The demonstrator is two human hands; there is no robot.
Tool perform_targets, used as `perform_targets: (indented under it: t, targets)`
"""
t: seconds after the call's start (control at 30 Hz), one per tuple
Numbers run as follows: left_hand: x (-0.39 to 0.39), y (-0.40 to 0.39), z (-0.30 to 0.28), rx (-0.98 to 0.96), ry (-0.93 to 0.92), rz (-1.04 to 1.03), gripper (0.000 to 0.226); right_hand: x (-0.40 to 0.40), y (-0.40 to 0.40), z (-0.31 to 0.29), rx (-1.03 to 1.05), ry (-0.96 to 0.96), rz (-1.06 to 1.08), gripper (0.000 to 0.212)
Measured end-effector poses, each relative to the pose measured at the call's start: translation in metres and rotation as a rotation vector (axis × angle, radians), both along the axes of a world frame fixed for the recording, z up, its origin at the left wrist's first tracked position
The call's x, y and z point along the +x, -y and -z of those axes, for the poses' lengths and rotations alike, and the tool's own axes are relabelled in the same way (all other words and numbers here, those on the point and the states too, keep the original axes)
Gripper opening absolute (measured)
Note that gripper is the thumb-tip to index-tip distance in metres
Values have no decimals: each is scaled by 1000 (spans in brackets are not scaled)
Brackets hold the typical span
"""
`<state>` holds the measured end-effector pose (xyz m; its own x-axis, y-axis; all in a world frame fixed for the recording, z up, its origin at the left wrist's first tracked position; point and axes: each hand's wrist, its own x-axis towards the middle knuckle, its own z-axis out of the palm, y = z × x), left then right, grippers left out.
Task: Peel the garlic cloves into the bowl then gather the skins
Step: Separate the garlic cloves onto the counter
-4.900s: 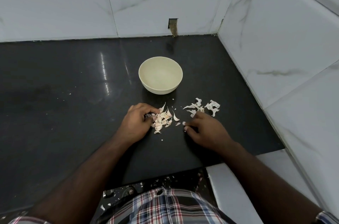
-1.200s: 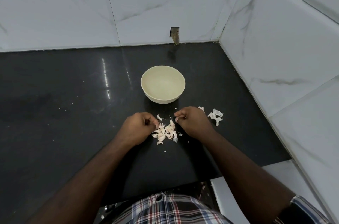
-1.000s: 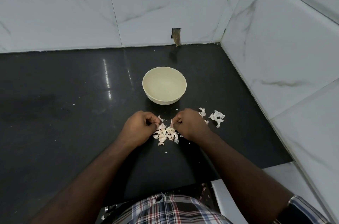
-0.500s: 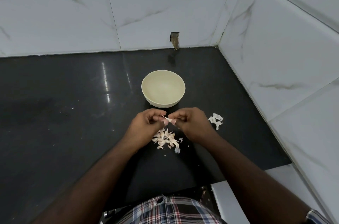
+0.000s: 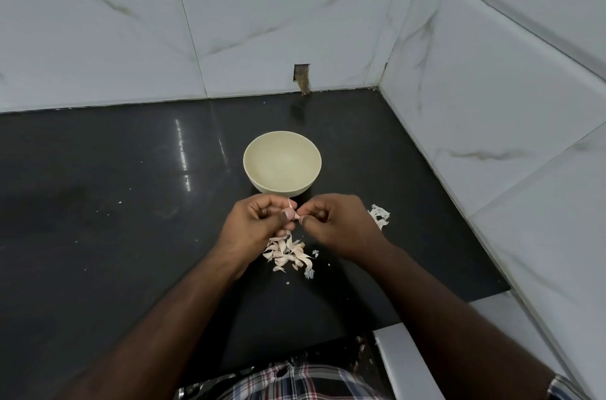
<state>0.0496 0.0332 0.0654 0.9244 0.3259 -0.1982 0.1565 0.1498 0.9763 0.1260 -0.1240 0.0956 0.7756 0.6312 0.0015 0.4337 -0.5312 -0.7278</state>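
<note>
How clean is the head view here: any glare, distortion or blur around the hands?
Head view: a streak of glare lies on the black counter left of the bowl; wide-angle bending curves the wall tile lines; the left hand, right hand and clove are sharp enough, though dim and shadowed.

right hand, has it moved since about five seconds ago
Yes. The right hand left the counter by the scattered skins and rose toward the bowl, pinching a clove.

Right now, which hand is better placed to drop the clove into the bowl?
Left, probably: the left hand grips the garlic clove just before the bowl, while the right hand only pinches its skin.
</note>
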Motion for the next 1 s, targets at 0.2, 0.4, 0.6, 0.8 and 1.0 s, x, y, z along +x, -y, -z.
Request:
perform_targets:
  t: [0.2,0.4,0.6,0.8,1.0]
  targets:
    - [4,4,1,38,-7,-15,11,1,2,0,-33,106,-42,9]
    - [7,8,1,56,-11,-16,12,1,2,2,-18,155,-23,13]
    - [6,7,-2,45,-31,21,11,0,3,5,-11,118,-27,11]
    - [2,1,-6,-27,-82,13,11,5,4,12,33,-48,-37,13]
    - [-2,3,-11,-104,-63,-33,14,3,2,13,190,-135,-47,15]
